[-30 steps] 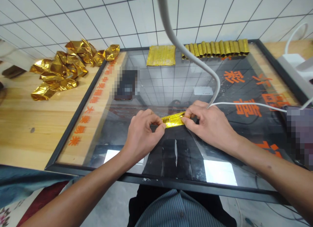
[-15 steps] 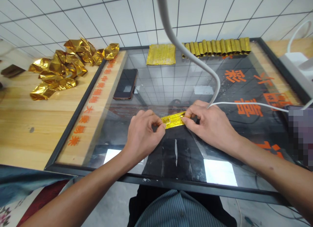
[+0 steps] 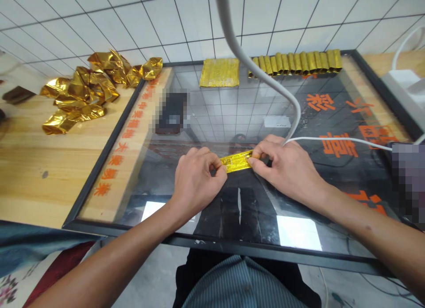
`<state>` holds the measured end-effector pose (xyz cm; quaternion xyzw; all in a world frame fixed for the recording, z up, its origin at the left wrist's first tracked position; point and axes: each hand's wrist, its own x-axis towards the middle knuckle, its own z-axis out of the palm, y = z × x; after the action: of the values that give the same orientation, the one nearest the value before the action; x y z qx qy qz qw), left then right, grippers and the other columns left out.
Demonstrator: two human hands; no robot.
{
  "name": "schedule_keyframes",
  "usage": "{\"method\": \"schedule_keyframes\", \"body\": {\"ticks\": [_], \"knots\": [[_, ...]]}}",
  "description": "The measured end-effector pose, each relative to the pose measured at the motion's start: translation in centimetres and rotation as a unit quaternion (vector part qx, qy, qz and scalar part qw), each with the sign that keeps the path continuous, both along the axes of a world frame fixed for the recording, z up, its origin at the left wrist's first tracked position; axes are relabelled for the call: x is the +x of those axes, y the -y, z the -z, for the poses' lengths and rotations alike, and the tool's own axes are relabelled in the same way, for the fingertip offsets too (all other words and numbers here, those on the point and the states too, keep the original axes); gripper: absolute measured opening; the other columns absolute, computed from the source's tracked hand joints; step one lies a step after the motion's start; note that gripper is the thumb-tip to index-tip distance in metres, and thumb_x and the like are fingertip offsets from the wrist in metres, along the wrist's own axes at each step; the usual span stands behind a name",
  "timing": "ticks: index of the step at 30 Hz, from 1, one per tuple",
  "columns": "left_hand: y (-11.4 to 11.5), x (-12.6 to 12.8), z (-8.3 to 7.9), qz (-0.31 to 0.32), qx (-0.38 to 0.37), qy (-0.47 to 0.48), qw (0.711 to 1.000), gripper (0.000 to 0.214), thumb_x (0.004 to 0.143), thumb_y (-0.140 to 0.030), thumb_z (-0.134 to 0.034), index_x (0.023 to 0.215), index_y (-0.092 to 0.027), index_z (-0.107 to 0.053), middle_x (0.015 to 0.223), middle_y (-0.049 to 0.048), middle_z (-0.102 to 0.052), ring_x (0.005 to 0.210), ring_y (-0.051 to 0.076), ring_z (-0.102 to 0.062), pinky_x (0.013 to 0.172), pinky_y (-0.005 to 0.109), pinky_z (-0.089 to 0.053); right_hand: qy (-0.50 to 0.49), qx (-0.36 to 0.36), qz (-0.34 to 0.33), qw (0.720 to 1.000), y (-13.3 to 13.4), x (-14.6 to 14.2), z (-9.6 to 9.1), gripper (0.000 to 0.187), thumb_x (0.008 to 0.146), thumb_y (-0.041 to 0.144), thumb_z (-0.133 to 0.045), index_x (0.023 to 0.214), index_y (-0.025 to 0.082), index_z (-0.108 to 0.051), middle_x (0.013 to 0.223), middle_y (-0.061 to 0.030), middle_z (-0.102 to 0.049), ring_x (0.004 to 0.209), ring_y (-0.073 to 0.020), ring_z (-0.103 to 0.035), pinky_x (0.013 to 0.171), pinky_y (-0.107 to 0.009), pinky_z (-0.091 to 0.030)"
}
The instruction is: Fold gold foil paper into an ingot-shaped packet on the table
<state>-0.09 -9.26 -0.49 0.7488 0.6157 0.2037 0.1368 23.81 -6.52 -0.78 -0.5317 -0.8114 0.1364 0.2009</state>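
A narrow strip of shiny gold foil paper is stretched between my two hands, low over the dark glass tabletop. My left hand pinches its left end between thumb and forefinger. At the opposite end, my right hand pinches it the same way, thumb below and fingers above. Both ends of the strip are partly hidden under the fingertips. Creases run along its length.
Crumpled gold foil lies on the wood at left. A flat gold foil sheet and a row of gold foil tubes line the back. A dark phone rests left; a pale cable hangs ahead. A power strip is right.
The strip stays pinched at both ends. My left fingers have curled slightly more at its left end; the view has shifted a little.
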Motion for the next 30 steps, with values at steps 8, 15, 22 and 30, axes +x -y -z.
{"method": "schedule_keyframes", "body": {"ticks": [8, 15, 22, 30], "knots": [[0.12, 0.27, -0.02, -0.005, 0.010, -0.011, 1.000, 0.020, 0.088, -0.021, -0.067, 0.069, -0.023, -0.059, 0.079, -0.0006, -0.067, 0.084, 0.021, -0.055, 0.077, 0.036, -0.038, 0.012, 0.010, 0.004, 1.000, -0.08, 0.08, 0.06, 0.011, 0.096, 0.031, -0.070, 0.087, 0.024, -0.070, 0.087, -0.0008, -0.069, 0.077, -0.0201, -0.063, 0.074, -0.037, -0.040], [0.34, 0.12, 0.16, -0.022, 0.024, -0.005, 0.999, 0.013, 0.086, -0.020, -0.074, 0.081, -0.023, -0.063, 0.080, -0.0017, -0.065, 0.083, 0.021, -0.058, 0.074, 0.036, -0.038, 0.014, 0.015, 0.002, 1.000, -0.12, 0.10, 0.20, 0.010, 0.096, 0.031, -0.070, 0.088, 0.025, -0.070, 0.088, -0.0007, -0.070, 0.078, -0.0201, -0.064, 0.074, -0.036, -0.041], [0.88, 0.11, 0.71, 0.106, 0.162, -0.080, 0.978, 0.015, 0.104, -0.014, -0.059, 0.103, -0.022, -0.071, 0.099, 0.0055, -0.068, 0.087, 0.024, -0.056, 0.077, 0.039, -0.046, 0.027, 0.022, 0.007, 0.999, 0.01, 0.01, 0.09, 0.011, 0.096, 0.032, -0.069, 0.088, 0.025, -0.072, 0.088, -0.0003, -0.071, 0.073, -0.0188, -0.062, 0.072, -0.036, -0.039], [1.01, 0.44, 0.65, 0.261, 0.225, -0.193, 0.919, 0.025, 0.104, -0.005, -0.053, 0.089, -0.016, -0.069, 0.089, 0.0085, -0.066, 0.084, 0.024, -0.057, 0.075, 0.038, -0.052, 0.035, 0.021, 0.020, 0.999, 0.08, -0.28, -0.15, 0.011, 0.094, 0.031, -0.070, 0.087, 0.024, -0.074, 0.086, -0.0005, -0.071, 0.068, -0.0173, -0.059, 0.071, -0.035, -0.037]]}}
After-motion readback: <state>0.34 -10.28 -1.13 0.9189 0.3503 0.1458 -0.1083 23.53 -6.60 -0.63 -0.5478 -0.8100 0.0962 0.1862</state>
